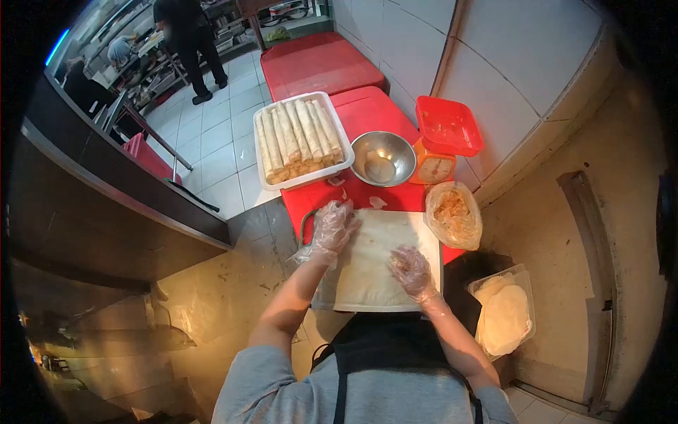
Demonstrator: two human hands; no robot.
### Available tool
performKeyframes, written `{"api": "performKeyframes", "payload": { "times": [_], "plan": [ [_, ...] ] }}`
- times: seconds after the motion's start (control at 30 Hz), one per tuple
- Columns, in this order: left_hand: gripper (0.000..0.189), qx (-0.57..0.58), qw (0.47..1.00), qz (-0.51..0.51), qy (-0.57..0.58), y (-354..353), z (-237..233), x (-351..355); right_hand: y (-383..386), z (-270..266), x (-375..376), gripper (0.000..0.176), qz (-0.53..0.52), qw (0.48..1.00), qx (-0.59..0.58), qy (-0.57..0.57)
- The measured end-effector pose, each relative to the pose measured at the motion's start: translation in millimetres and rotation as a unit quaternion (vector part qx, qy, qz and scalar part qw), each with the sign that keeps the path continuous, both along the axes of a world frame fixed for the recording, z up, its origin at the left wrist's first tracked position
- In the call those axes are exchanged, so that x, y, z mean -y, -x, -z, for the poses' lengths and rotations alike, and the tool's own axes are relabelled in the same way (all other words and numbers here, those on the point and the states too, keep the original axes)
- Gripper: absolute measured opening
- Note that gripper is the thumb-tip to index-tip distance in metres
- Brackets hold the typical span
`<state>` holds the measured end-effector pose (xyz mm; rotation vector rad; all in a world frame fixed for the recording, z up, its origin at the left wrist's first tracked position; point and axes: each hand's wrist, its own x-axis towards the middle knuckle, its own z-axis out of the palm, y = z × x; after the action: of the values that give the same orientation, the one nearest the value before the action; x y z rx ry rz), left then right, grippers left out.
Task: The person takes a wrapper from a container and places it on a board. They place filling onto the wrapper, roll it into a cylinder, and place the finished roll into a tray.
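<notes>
A pale, thin wrapper sheet (pixel 371 265) lies flat on a white board (pixel 432 237) in front of me. My left hand (pixel 335 227), in a clear plastic glove, rests at the sheet's upper left edge with its fingers loosely spread. Also gloved, my right hand (pixel 411 272) is over the right side of the sheet. Its fingers are curled in, and what they may hold is hidden. Past the board, a white tray (pixel 348 157) is stacked with long rolled wrappers (pixel 300 134). A steel bowl (pixel 383 159) stands beside the tray.
An orange scale (pixel 434 168) with a red pan (pixel 448 127) stands right of the bowl. Nearer is a plastic bag of orange-tinged filling (pixel 453 215). Round wrappers (pixel 505 318) fill a clear container low on the right. A tiled wall borders the red table (pixel 364 106). People stand far left.
</notes>
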<state>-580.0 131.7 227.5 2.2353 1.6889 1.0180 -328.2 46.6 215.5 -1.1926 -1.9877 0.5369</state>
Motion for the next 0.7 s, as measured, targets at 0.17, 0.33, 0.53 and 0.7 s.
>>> {"api": "performKeyframes", "payload": {
  "times": [0.17,0.33,0.53,0.7],
  "plan": [
    [0.019,0.071,0.997,0.018,0.000,4.3,7.7,-16.9,-19.5,29.3,-3.1,0.036,0.048,0.869,-0.381,0.313],
    [0.011,0.160,0.987,0.009,0.015,6.6,-14.8,-17.7,-34.8,27.4,-30.8,0.037,0.066,0.651,-0.662,0.367],
    [0.012,0.101,0.982,0.157,0.006,-28.2,18.6,30.7,-22.7,8.6,-44.5,0.037,0.037,0.629,-0.668,0.397],
    [0.009,0.071,0.992,0.102,0.035,-30.3,8.3,40.6,-35.3,16.6,-33.3,0.034,0.082,0.727,-0.577,0.364]
  ]
}}
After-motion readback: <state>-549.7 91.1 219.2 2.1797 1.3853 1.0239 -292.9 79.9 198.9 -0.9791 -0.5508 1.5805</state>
